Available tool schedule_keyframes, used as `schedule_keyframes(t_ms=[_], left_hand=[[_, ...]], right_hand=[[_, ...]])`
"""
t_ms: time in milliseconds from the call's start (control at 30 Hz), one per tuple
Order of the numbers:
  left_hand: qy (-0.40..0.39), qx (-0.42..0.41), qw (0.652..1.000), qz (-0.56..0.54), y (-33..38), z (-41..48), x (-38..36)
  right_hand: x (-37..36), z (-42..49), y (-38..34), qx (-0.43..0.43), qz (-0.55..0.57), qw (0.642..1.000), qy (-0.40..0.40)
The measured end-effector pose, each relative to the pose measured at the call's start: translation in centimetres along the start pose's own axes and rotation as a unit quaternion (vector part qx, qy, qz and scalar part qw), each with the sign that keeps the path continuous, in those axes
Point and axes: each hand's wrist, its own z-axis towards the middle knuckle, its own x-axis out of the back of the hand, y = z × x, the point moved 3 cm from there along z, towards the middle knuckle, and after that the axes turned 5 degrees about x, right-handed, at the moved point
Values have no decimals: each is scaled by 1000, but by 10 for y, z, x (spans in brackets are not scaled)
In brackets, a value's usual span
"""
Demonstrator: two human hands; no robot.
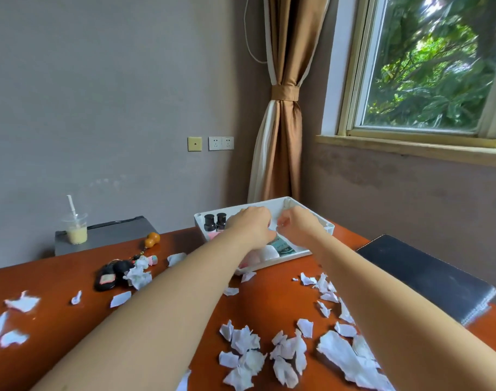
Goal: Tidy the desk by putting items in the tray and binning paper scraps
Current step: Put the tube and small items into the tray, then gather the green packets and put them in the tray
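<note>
Tray (290, 201), white and shallow, sits at the far edge of the tabletop (269, 303) with both grips over it. The left grip (252, 225) hangs above the tray's middle, knuckles up and fingers curled downward. Whether it holds anything I cannot tell. The right grip (297, 222) is just beside it, toward the tray's right wall, with thumb and forefinger drawn near each other; whether they pinch something cannot be told either.

At the tray's left end two dark bottles (210, 222) stand upright side by side. At its near end lie a dark teal packet (284, 247), a white round pad (268, 253) and a pink one (251, 259), partly hidden by the left forearm.

Paper scraps (286, 351) litter the tabletop in front of the tray — thickest to its near right, with more well off to its near left. Left of the tray lie an orange gourd charm (152, 239) and a black pouch (111, 273), a crumpled paper (138, 275) touching the pouch. Right of the tray a dark notebook (424, 275) lies at the tabletop's edge.

Farther left of the tray, behind the tabletop, a plastic cup (76, 230) with a straw and a pale drink stands on a grey cabinet (108, 232). Behind the tray hangs a tied brown curtain (283, 136); wall sockets (221, 143) sit above and left of the tray, a window (438, 66) above and right.
</note>
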Motion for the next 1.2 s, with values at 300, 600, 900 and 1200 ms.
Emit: schedule_keyframes(t_ms=[300,600,900,1200], left_hand=[[-57,-23,998,17,-16,-97,54],[-83,27,996,20,-59,-195,63],[-177,26,982,55,-86,-305,76],[-208,39,971,114,-113,-388,48]], right_hand=[[43,-69,-59,71,-62,992,-88],[46,-166,-121,147,-102,972,-150],[20,-266,-172,214,-74,942,-247],[-17,-331,-196,270,-21,930,-249]])
